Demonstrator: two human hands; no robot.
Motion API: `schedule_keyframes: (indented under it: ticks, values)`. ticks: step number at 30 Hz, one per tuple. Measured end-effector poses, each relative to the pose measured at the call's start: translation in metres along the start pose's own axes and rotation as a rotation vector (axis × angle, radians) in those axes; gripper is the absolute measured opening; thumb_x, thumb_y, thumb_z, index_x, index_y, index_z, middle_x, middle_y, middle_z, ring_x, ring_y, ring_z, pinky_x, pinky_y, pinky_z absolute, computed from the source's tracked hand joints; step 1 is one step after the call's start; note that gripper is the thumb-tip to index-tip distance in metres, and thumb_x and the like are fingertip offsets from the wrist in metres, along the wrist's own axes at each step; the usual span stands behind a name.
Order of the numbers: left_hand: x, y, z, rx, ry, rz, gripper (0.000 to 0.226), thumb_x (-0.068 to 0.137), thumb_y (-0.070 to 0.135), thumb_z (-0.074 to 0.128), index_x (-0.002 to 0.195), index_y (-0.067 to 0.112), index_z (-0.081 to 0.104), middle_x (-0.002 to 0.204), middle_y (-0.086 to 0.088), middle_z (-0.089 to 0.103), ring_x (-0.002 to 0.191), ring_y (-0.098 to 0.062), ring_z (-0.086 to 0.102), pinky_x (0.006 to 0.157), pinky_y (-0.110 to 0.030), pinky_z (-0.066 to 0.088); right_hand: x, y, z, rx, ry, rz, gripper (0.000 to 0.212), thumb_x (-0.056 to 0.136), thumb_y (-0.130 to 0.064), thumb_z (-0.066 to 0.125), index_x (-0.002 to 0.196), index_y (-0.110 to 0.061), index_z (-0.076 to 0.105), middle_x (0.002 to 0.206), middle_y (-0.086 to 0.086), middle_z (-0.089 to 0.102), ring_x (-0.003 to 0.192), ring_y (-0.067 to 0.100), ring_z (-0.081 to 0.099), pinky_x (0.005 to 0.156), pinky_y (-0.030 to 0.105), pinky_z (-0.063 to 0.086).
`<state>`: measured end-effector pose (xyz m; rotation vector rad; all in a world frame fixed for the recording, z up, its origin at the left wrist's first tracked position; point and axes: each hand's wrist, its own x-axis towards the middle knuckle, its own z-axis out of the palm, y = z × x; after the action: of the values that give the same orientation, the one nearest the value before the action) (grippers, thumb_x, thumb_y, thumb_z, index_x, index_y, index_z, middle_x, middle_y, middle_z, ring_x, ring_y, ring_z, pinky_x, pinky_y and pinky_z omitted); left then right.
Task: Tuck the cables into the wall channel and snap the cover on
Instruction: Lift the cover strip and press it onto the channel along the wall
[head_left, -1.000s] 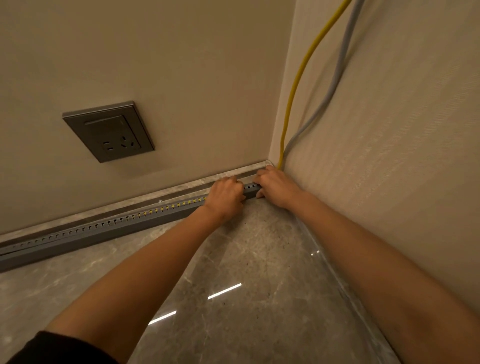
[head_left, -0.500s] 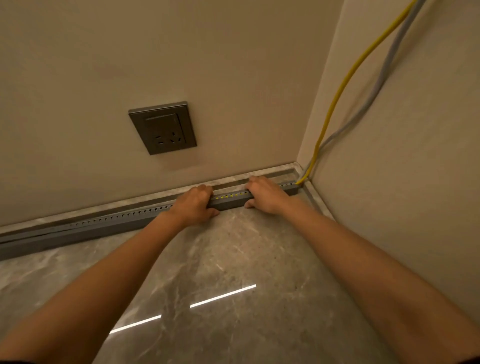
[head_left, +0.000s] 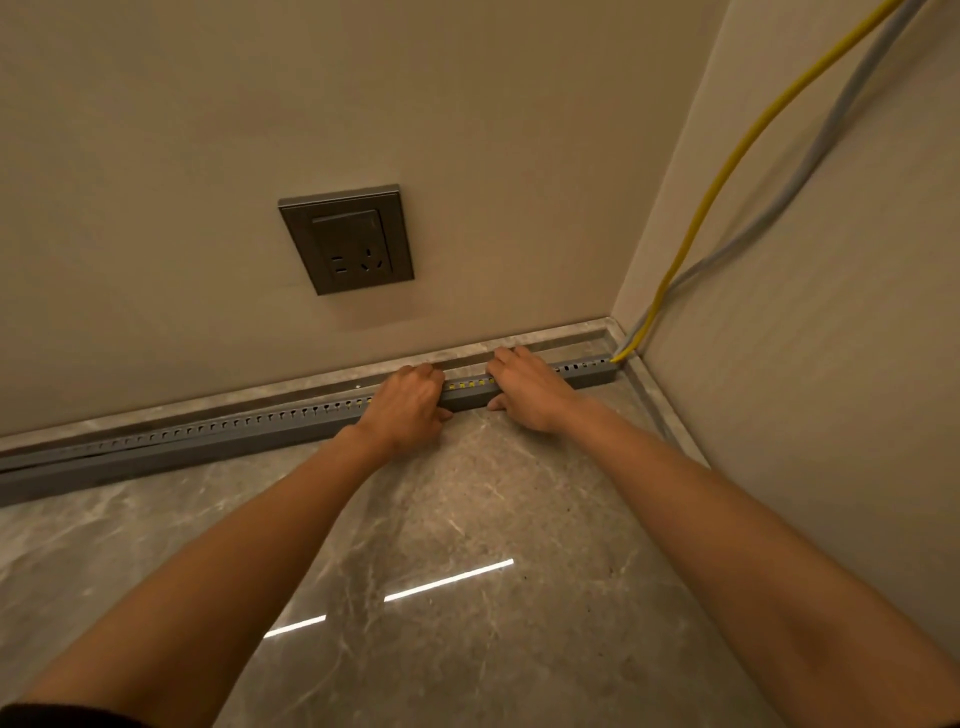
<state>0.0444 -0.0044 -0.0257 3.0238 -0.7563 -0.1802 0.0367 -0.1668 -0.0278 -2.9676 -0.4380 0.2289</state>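
A grey slotted cable channel (head_left: 208, 439) runs along the foot of the wall, from the left edge to the room corner. A yellow cable (head_left: 727, 171) and a grey cable (head_left: 810, 166) come down the right wall and enter the channel's right end. Yellow shows through the slots between my hands. My left hand (head_left: 408, 408) lies over the top of the channel, fingers curled on it. My right hand (head_left: 527, 387) presses on the channel a little to the right, thumb at its front face. I see no separate cover piece.
A dark grey wall socket (head_left: 347, 239) sits on the back wall above the channel. A stone skirting strip (head_left: 550, 340) runs behind the channel and along the right wall. The glossy marble floor (head_left: 467, 545) reflects ceiling lights.
Both hands have slid left along the channel, away from the corner, leaving the channel's right end exposed. The view has also swung, so the socket sits nearer the centre.
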Motion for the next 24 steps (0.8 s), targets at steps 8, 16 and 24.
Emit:
schedule_keyframes:
  ticks: [8, 16, 24]
  values:
    - [0.002, -0.006, -0.008, -0.035, -0.05, 0.031, 0.026, 0.089, 0.022, 0.056, 0.106, 0.002, 0.06, 0.117, -0.017, 0.059, 0.106, -0.034, 0.055, 0.085, -0.039, 0.044, -0.001, 0.0, -0.004, 0.03, -0.01, 0.009, 0.037, 0.089, -0.024, 0.062, 0.117, -0.001, 0.057, 0.128, 0.013, 0.05, 0.119, 0.03, 0.044, 0.1, 0.038, 0.039]
    - [0.005, -0.004, -0.005, -0.076, -0.061, 0.0, 0.031, 0.09, 0.022, 0.056, 0.114, 0.003, 0.054, 0.123, -0.017, 0.054, 0.112, -0.033, 0.052, 0.09, -0.039, 0.043, -0.001, -0.002, -0.006, 0.006, -0.045, 0.022, 0.039, 0.091, -0.024, 0.06, 0.121, -0.001, 0.054, 0.132, 0.015, 0.047, 0.122, 0.031, 0.042, 0.102, 0.04, 0.038]
    - [-0.022, -0.031, -0.005, -0.278, -0.008, -0.146, 0.039, 0.085, 0.02, 0.065, 0.117, 0.002, 0.055, 0.123, -0.018, 0.055, 0.114, -0.032, 0.051, 0.093, -0.035, 0.042, 0.006, -0.02, -0.001, 0.052, -0.044, 0.059, 0.049, 0.089, -0.034, 0.061, 0.128, -0.007, 0.049, 0.135, 0.014, 0.045, 0.127, 0.031, 0.04, 0.105, 0.042, 0.036]
